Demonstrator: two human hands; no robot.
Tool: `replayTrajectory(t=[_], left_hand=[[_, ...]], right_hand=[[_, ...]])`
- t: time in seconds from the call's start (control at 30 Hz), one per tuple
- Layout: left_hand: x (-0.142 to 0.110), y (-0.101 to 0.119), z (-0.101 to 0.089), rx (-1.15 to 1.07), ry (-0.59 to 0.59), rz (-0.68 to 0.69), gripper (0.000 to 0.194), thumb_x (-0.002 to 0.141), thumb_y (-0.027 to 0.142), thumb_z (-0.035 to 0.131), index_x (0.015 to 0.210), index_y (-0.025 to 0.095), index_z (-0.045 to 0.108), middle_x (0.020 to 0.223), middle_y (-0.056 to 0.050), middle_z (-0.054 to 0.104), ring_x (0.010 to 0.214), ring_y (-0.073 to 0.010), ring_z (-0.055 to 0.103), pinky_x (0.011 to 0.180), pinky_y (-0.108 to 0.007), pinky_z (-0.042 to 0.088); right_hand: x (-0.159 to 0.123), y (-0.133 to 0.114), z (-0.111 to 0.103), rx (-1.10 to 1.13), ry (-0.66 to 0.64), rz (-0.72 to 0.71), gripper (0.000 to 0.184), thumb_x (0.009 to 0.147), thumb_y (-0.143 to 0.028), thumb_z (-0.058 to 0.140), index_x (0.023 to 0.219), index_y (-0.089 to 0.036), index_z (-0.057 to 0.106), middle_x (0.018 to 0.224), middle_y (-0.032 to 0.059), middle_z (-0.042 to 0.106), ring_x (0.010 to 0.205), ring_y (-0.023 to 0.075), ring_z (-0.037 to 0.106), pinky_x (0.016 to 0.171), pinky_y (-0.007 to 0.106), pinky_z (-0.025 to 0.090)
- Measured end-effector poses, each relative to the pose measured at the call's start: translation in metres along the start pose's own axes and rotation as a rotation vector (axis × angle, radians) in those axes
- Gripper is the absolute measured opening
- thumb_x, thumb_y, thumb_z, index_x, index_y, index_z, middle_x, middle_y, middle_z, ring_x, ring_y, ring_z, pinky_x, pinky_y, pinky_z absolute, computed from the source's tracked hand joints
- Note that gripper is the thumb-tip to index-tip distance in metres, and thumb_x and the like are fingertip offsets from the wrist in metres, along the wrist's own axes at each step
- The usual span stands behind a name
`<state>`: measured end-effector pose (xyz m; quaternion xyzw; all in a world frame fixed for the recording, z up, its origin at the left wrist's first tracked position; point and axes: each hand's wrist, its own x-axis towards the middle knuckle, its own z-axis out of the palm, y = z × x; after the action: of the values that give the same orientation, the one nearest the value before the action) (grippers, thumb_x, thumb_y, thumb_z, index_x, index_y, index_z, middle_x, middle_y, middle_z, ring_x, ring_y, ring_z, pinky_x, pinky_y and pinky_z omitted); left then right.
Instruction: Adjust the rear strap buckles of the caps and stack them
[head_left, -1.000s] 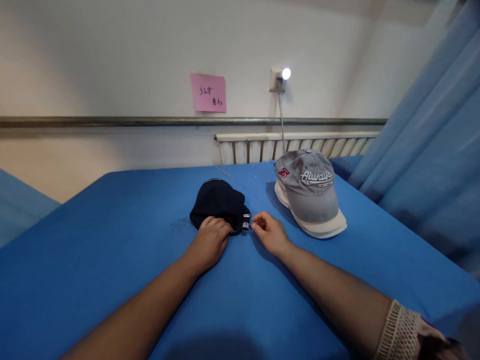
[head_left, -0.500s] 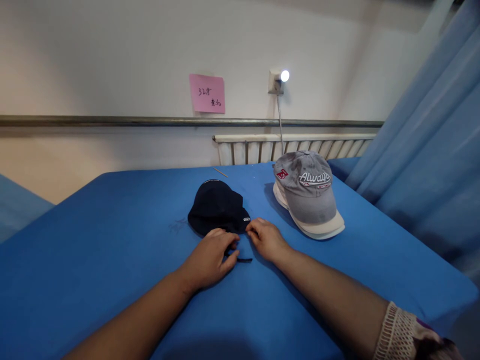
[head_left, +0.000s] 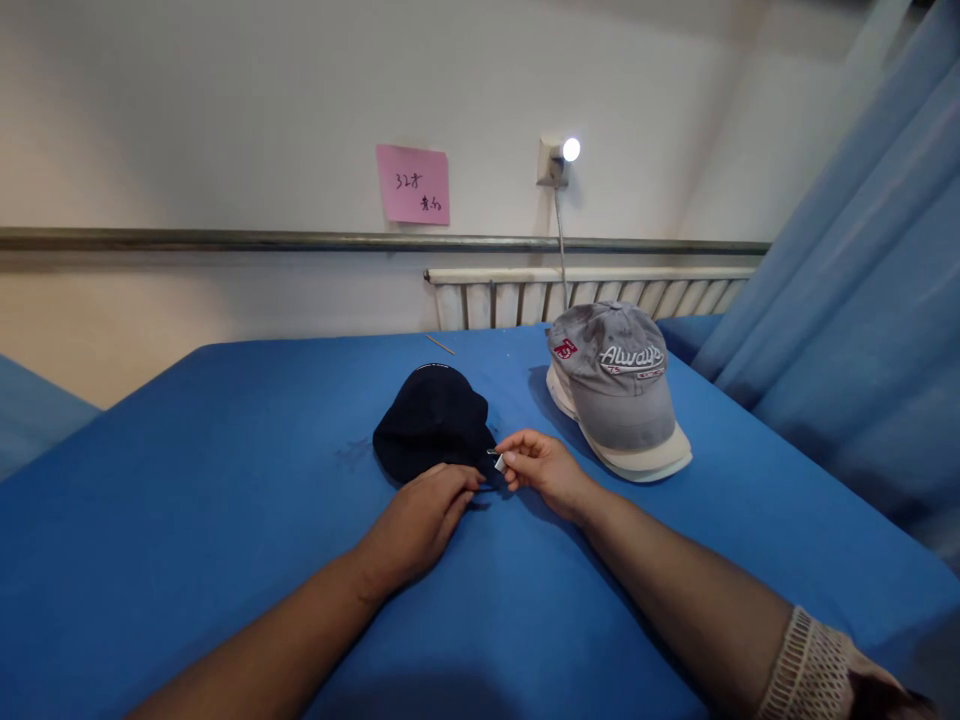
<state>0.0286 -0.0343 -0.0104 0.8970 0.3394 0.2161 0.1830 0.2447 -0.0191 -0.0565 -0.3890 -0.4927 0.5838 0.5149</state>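
Note:
A black cap [head_left: 427, 425] lies on the blue-covered surface in front of me, its crown toward the far left. My left hand [head_left: 427, 510] is closed at its near edge, the fingertips pressed on the dark fabric and strap. At the cap's right end, my right hand [head_left: 547, 470] pinches a small white tag [head_left: 500, 463] between thumb and forefinger. A small shiny piece shows beside that tag, too small to make out. To the right stands a grey cap [head_left: 619, 375] with "Always" lettering, stacked over at least one pale cap whose brim shows underneath.
A thin stick [head_left: 441, 345] lies near the far edge of the blue sheet [head_left: 225, 450]. Behind are a metal rail [head_left: 300, 241], a white radiator [head_left: 517, 300] and a wall socket [head_left: 553, 163] with a lit bulb. A blue curtain [head_left: 847, 280] hangs at the right.
My right hand has shifted slightly right and turned, now showing the white tag in its pinch. My left thumb has drawn in toward its fingers, and the dark strap end shows less.

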Motion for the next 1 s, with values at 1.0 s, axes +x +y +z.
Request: replayTrajectory(t=[1.0], left_hand=[[0.007, 0.004, -0.001, -0.886, 0.221, -0.442, 0.016, 0.084, 0.032, 0.067, 0.086, 0.018, 0.060, 0.090, -0.005, 0.070, 0.089, -0.0194, 0.067, 0.085, -0.035, 0.052]], right_hand=[[-0.019, -0.011, 0.019, -0.701, 0.029, -0.466, 0.031, 0.085, -0.008, 0.055, 0.113, -0.021, 0.059, 0.102, 0.0060, 0.065, 0.092, 0.0183, 0.064, 0.084, 0.035, 0.054]])
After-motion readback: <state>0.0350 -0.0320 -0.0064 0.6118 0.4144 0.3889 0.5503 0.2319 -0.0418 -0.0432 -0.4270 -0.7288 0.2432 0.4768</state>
